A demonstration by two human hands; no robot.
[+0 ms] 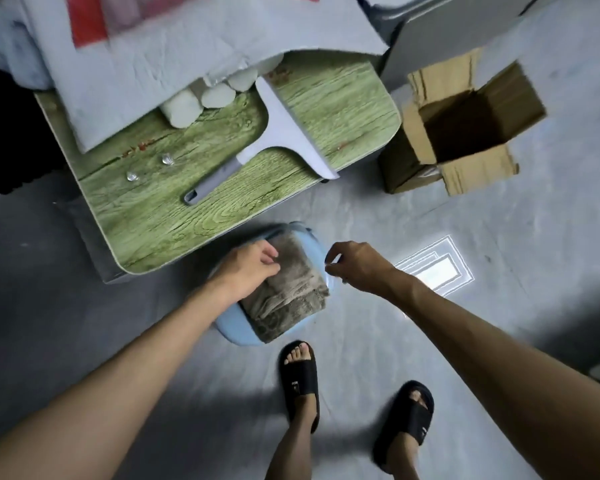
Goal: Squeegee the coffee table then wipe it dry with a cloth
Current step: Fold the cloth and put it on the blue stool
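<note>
The coffee table (160, 216) has a green wood-grain top. A grey squeegee (284, 133) lies on it, handle pointing toward me, blade along the right side. In front of the table a grey-brown folded cloth (291, 289) rests on a light blue stool (236, 332). My left hand (248, 268) rests on the cloth's left edge, fingers curled against it. My right hand (355, 265) hovers just right of the cloth, thumb and fingers pinched together; nothing clear shows between them.
A grey blanket (146, 64) drapes over the table's back half, with white rolls (201, 98) under its edge. Two small clear objects (149, 168) sit on the tabletop. An open cardboard box (461, 129) stands right of the table. My feet in black slides (300, 379) are on the grey floor.
</note>
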